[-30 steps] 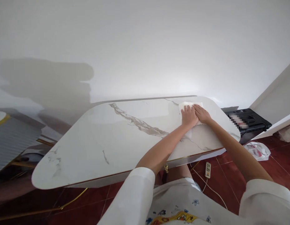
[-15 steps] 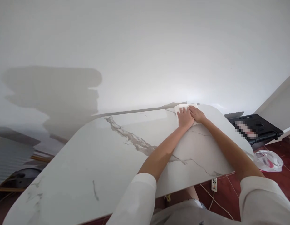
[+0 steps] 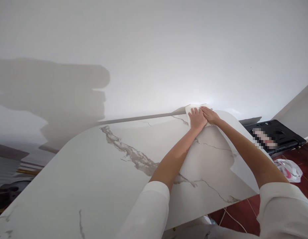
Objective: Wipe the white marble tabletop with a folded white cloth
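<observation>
Worktop: a white marble-look worktop [image 3: 94, 172] with rounded corners and grey-brown veins running across it.
Surface: glossy, darker in a patch under the arms on the right.
Cloth: a white cloth [image 3: 191, 109] lies at the far right edge. It seems to reach the rim, though white on white makes that hard to tell.
Hands: the left hand [image 3: 197, 119] and right hand [image 3: 210, 115] lie flat on the cloth, side by side.

White cloth [image 3: 190, 108] — folded and pressed flat at the marble tabletop's [image 3: 94, 172] far edge, about one o'clock, largely covered.
</observation>
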Tool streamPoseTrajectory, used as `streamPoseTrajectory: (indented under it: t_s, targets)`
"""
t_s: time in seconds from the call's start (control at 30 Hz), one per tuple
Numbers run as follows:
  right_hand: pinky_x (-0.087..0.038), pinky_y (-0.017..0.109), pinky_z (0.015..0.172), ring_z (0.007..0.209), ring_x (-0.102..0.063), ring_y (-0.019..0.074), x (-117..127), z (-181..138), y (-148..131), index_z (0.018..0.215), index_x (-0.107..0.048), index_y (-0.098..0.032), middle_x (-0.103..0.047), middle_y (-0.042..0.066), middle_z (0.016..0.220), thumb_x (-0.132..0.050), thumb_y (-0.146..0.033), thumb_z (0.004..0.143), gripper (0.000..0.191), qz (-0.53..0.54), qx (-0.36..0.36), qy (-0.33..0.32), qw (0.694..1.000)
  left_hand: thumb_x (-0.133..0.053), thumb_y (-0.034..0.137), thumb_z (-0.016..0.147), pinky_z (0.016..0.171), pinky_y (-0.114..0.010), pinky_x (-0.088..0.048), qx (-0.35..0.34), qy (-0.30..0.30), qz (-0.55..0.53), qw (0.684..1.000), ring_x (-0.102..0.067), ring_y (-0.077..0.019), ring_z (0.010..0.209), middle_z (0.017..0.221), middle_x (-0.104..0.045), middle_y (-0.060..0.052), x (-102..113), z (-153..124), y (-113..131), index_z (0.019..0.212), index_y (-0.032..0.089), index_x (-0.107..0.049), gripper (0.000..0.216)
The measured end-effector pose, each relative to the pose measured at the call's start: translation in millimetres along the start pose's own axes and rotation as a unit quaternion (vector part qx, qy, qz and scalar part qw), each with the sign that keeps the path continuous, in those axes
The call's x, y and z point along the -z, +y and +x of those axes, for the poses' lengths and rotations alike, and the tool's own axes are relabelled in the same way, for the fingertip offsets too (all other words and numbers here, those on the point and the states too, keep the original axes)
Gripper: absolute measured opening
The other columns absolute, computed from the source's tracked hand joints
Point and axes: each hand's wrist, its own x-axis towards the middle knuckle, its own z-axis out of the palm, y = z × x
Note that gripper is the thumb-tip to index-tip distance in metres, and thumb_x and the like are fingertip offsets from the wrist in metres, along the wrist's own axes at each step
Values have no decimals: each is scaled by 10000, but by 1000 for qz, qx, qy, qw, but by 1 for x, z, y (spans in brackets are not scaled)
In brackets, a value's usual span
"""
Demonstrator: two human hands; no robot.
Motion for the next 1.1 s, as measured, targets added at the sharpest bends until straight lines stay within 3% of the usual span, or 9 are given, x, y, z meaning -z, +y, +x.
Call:
streamPoseTrajectory:
  t_s: [0.17,0.37,0.87,1.1]
  targets:
    - [-246,424,1192,1428,-293,223,2,-9,16,1443,-403,-170,-369,57,1530,-175,-411,975,574,-6,-1,4,1000,-256,262,960,1078,-486,-300,-4,3,-3,1000,-294,-317,1374,1459,-426,-134,-7,2,14,1371,141,-451,471]
    - [-255,434,1197,1430,-288,224,7,-32,23,1453,-391,-232,-377,12,1526,-154,-460,979,577,-10,-1,15,1000,-242,262,962,1093,-488,-288,-17,-2,-8,1000,-289,-325,1383,1480,-410,-126,-6,-13,29,1393,122,-434,492]
    - [-271,446,1188,1433,-281,236,17,-107,-4,1446,-395,-190,-356,45,1537,-178,-408,978,560,-10,-23,10,1000,-256,264,953,1108,-486,-271,-25,-6,-23,999,-272,-324,1390,1482,-398,-122,15,-87,51,1396,128,-425,494]
    - [-298,482,1175,1418,-316,241,15,-138,-8,1444,-397,-260,-398,12,1514,-187,-437,982,538,-2,7,31,999,-251,251,952,1112,-490,-265,-25,-9,-36,999,-271,-323,1391,1472,-407,-132,25,-122,59,1384,119,-436,489]
